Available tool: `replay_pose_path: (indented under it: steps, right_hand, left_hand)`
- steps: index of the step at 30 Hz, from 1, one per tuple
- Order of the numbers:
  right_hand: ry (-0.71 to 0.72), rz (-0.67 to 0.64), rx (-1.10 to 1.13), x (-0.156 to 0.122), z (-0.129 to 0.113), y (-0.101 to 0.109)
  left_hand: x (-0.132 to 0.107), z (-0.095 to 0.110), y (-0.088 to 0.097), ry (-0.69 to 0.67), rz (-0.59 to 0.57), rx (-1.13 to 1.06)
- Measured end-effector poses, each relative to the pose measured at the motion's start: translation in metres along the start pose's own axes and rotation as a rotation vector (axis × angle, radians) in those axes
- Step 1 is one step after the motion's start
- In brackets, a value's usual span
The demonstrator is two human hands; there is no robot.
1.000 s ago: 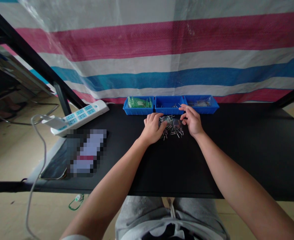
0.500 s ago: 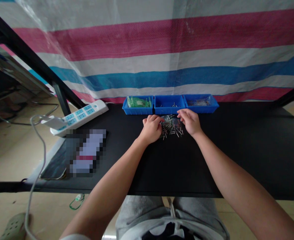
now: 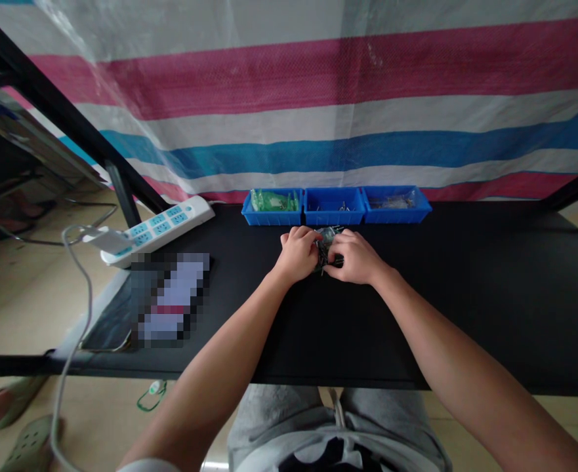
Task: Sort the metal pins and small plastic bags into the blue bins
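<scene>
A small pile of thin metal pins, like rivets (image 3: pixel 324 250), lies on a clear plastic bag (image 3: pixel 327 233) on the black tabletop, in front of the blue bins. My left hand (image 3: pixel 298 254) is closed at the left side of the pile, its fingertips pinching the edge of the bag. From the right, my right hand (image 3: pixel 355 257) curls its fingers and thumb around part of the pins. It covers the right half of the pile, so how many pins it grips is hidden.
Behind the pile stand three blue bins: the left bin (image 3: pixel 273 217) with a green bag, the middle bin (image 3: pixel 334 217) with a few metal pieces, the right bin (image 3: pixel 397 215) with a clear bag. A power strip (image 3: pixel 158 229) and a blurred phone-like object (image 3: pixel 175 298) lie left.
My right hand has moved left and down onto the pins, and its fingers have closed over them. The left hand stays in place. A person's foot has appeared at the lower left.
</scene>
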State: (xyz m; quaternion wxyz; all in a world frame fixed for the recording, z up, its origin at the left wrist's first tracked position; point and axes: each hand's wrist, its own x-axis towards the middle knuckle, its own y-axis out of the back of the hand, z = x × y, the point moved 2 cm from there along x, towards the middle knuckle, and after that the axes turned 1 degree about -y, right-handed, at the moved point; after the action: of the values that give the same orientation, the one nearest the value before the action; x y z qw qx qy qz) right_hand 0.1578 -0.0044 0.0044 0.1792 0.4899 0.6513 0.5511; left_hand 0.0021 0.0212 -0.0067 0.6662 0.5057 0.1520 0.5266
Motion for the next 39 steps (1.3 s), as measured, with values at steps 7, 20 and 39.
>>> replay_pose_path:
  steps: [7, 20, 39]
  right_hand:
    - [-0.028, -0.028, -0.053, 0.001, 0.000, -0.001]
    - [-0.066, 0.212, 0.252, 0.002, 0.012, 0.000]
    - [-0.210, 0.430, 0.497, 0.000, 0.010, 0.004]
  left_hand:
    - [0.001, 0.002, 0.001, 0.004, 0.004, 0.003]
    - [0.000, 0.005, 0.019, 0.206, 0.328, -0.013]
    - [0.004, 0.011, 0.012, 0.020, 0.029, -0.243]
